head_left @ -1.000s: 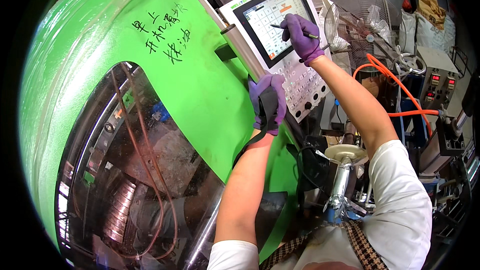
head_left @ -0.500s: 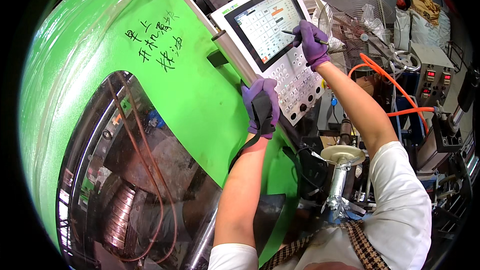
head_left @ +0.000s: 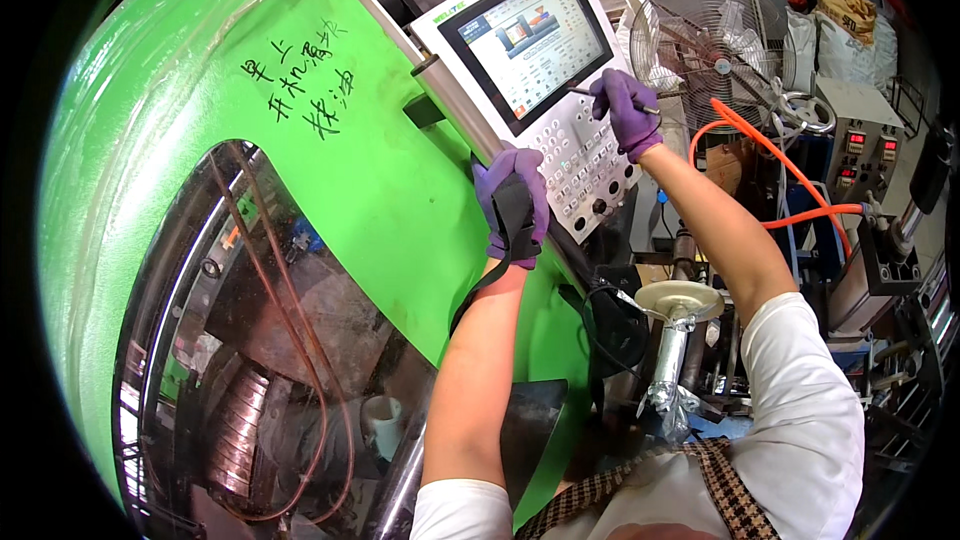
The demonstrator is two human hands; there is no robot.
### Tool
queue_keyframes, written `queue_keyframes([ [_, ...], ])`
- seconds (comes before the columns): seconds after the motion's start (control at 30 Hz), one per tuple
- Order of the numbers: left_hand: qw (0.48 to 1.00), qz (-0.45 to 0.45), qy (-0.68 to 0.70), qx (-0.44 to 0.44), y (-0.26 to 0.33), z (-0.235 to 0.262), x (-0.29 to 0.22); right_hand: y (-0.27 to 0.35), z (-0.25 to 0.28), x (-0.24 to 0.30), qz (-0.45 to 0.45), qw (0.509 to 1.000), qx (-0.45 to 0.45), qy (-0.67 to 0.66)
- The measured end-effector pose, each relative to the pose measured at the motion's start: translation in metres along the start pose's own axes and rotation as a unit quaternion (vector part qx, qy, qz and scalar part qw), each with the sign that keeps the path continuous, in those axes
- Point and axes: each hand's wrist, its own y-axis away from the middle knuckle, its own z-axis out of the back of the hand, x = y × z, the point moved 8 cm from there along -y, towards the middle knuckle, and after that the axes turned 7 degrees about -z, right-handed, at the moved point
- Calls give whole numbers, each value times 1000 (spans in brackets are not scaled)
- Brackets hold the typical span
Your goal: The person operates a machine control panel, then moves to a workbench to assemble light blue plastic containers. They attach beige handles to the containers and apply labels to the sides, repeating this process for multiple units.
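R hand (head_left: 625,112) w/ stylus (head_left: 612,100) moved off touchscreen (head_left: 528,38) centre to its lower-right edge, near keypad (head_left: 585,165). Screen page changed. L hand (head_left: 512,198) slid slightly down panel edge.

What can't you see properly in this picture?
All in the head view:
- Left hand: its palm and what it grips, hidden by its own back.
- Pen: its tip on the screen is too small to judge.
- Keypad: partly behind the right hand.
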Motion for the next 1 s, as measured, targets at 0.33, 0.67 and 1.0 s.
queue_keyframes([
  [0.33,988,98,107,-50,1,8,14,-9,-8,-9,-14,1000,-2,-5],
  [0.67,994,82,66,-32,3,-1,-1,-17,-6,-8,9,1000,-21,-20],
  [1.0,990,71,118,-22,-1,6,11,-67,21,0,14,988,-134,-69],
])
